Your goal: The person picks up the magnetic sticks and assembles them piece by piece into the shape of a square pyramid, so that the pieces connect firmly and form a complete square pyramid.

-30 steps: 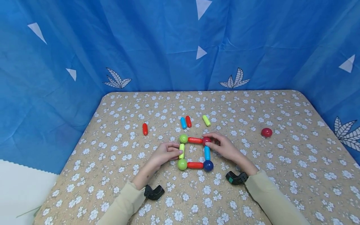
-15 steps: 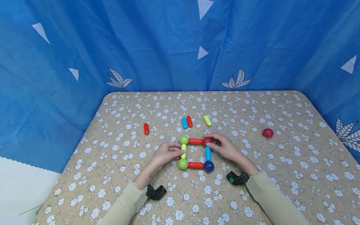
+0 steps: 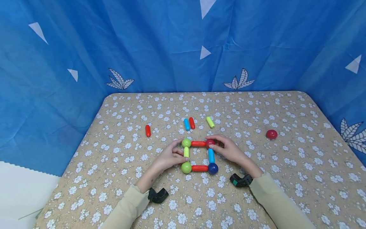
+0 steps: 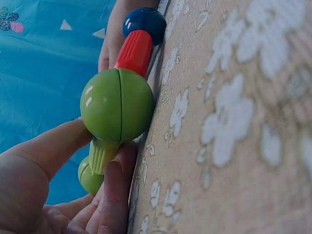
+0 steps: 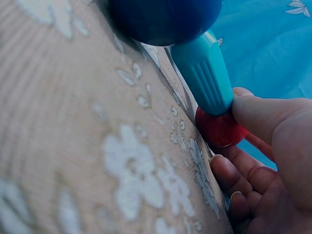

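A square of magnetic rods and balls lies on the flowered cloth. My left hand (image 3: 168, 156) holds its left side, a yellow-green magnetic rod (image 3: 186, 152), thumb low and forefinger up by the far green ball (image 3: 186, 142). The near green ball (image 4: 117, 105) looms large in the left wrist view. With thumb and fingers, my right hand (image 3: 227, 149) grips the red ball (image 5: 220, 129) at the far right corner. A blue rod (image 5: 204, 73) links it to the dark blue ball (image 3: 213, 168). Red rods form the far side (image 3: 198, 143) and near side (image 3: 199, 168).
Beyond the square lie a loose blue rod (image 3: 187, 124), a red rod (image 3: 192, 122) and a yellow-green rod (image 3: 210, 122). Another red rod (image 3: 147, 130) lies to the left, and a red rounded piece (image 3: 271, 134) to the right. Blue curtain (image 3: 171, 47) surrounds the table.
My left forefinger has stretched up toward the far green ball, and the thumb has slid lower along the yellow-green rod. The right hand keeps its grip on the red ball.
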Action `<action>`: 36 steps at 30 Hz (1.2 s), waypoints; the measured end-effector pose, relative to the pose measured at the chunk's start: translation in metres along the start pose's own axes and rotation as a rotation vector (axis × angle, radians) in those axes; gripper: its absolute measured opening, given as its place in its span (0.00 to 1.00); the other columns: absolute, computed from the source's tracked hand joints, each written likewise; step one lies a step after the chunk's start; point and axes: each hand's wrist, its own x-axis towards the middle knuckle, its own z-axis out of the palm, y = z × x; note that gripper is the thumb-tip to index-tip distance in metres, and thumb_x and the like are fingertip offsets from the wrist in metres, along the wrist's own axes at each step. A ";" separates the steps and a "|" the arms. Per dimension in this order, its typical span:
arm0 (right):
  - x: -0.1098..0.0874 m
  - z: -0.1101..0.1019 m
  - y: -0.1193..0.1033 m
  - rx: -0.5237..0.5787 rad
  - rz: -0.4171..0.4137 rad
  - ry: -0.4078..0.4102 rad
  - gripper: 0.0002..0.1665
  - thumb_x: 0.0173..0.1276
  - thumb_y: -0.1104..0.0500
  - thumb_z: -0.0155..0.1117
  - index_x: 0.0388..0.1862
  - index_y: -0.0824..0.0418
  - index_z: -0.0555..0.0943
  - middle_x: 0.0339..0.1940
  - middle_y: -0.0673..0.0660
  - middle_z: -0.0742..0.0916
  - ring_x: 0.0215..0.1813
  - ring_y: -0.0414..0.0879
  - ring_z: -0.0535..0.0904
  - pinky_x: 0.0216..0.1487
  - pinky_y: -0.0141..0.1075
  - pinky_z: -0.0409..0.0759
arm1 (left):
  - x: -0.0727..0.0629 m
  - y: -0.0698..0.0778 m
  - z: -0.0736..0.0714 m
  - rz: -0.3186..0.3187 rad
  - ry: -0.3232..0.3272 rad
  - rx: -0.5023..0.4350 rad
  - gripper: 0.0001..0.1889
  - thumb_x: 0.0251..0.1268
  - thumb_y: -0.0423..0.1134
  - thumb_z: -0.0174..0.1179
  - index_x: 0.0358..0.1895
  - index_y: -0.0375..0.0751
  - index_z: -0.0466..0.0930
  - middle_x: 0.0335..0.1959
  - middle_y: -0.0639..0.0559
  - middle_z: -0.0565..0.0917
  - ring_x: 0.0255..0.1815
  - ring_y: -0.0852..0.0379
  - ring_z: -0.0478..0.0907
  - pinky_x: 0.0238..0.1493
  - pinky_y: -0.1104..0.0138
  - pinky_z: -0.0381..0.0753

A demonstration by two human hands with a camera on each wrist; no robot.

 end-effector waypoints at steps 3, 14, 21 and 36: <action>0.002 -0.003 -0.002 -0.005 0.004 0.002 0.21 0.68 0.55 0.61 0.59 0.56 0.76 0.45 0.54 0.78 0.40 0.48 0.71 0.36 0.38 0.73 | 0.001 0.002 0.000 -0.001 -0.001 -0.004 0.44 0.51 0.28 0.68 0.71 0.37 0.53 0.35 0.44 0.79 0.35 0.53 0.81 0.38 0.65 0.79; 0.007 -0.009 -0.005 0.000 -0.002 0.008 0.20 0.68 0.59 0.60 0.59 0.57 0.76 0.41 0.54 0.77 0.37 0.48 0.70 0.33 0.38 0.70 | 0.005 0.009 0.000 0.044 0.044 0.147 0.45 0.51 0.34 0.70 0.71 0.36 0.54 0.30 0.48 0.79 0.27 0.57 0.78 0.31 0.67 0.77; 0.008 -0.011 -0.005 0.015 -0.032 0.019 0.21 0.68 0.56 0.61 0.58 0.58 0.76 0.43 0.54 0.78 0.37 0.47 0.71 0.34 0.38 0.72 | 0.004 0.012 0.001 0.124 0.049 0.245 0.46 0.53 0.36 0.69 0.71 0.31 0.50 0.25 0.51 0.79 0.24 0.58 0.77 0.29 0.68 0.77; -0.003 0.004 0.001 0.009 0.020 0.023 0.19 0.67 0.55 0.62 0.57 0.54 0.77 0.39 0.50 0.77 0.37 0.47 0.71 0.34 0.37 0.73 | -0.009 -0.005 -0.026 0.202 -0.045 0.157 0.38 0.59 0.31 0.64 0.71 0.34 0.54 0.48 0.39 0.76 0.34 0.50 0.78 0.33 0.68 0.77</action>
